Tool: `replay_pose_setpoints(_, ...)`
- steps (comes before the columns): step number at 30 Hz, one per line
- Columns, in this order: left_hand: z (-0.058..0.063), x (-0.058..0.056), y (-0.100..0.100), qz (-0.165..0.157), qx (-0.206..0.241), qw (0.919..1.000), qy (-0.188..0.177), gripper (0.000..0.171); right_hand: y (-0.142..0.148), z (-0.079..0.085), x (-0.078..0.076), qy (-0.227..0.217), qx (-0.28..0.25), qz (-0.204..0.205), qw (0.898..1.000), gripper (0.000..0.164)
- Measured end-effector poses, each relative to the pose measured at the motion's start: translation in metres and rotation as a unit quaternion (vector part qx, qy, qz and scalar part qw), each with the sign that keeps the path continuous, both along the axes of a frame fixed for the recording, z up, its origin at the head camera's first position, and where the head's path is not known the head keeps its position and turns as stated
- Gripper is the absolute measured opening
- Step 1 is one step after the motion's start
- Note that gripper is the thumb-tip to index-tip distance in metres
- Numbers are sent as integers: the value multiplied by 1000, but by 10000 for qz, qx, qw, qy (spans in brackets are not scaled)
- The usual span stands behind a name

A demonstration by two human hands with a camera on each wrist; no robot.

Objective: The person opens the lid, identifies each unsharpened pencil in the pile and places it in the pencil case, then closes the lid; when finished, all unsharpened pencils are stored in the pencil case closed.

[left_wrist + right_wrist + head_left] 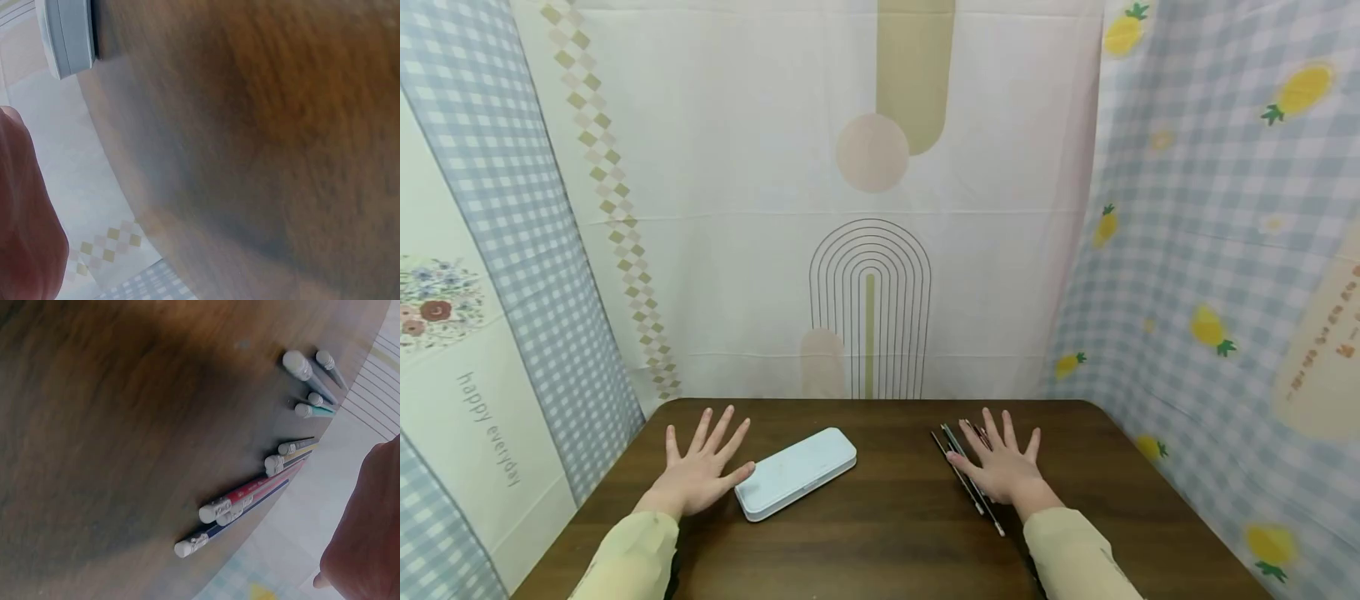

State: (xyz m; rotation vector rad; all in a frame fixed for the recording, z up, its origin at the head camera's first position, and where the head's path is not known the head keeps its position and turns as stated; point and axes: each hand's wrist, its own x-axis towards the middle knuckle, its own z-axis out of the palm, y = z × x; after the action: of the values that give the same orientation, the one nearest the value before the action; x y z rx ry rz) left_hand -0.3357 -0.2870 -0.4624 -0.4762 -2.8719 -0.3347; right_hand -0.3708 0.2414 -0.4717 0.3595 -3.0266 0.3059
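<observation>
Tabletop (865,554): fingers (992,429) splayed near pencils (250,490)

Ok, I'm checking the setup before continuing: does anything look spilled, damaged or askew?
Nothing looks spilled or damaged. Mildly askew: the closed pale case lies slanted on the table, and the loose pencils are unevenly spread rather than lined up.
</observation>
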Motion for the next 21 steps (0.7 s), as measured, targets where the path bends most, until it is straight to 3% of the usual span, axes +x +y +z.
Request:
replay_pose_setpoints(4, 2, -1, 1, 23, 7, 9999, -170, 82, -3, 0, -1, -64, 75, -100, 9999, 95)
replay_pose_setpoints(8, 6, 5, 1, 24, 80, 9997, -238, 82, -6, -1, -4, -54, 142, -126, 9998, 97)
replay_pose_setpoints(15, -1, 4, -3, -174, 361, 9991, 149, 79, -6, 2, -5, -39, 165, -198, 9997, 98)
replay_pose_setpoints(21, -1, 7, -3, -219, 490, 9985, 49, 79, -8, 5, 1, -173, 152, -233, 9995, 98)
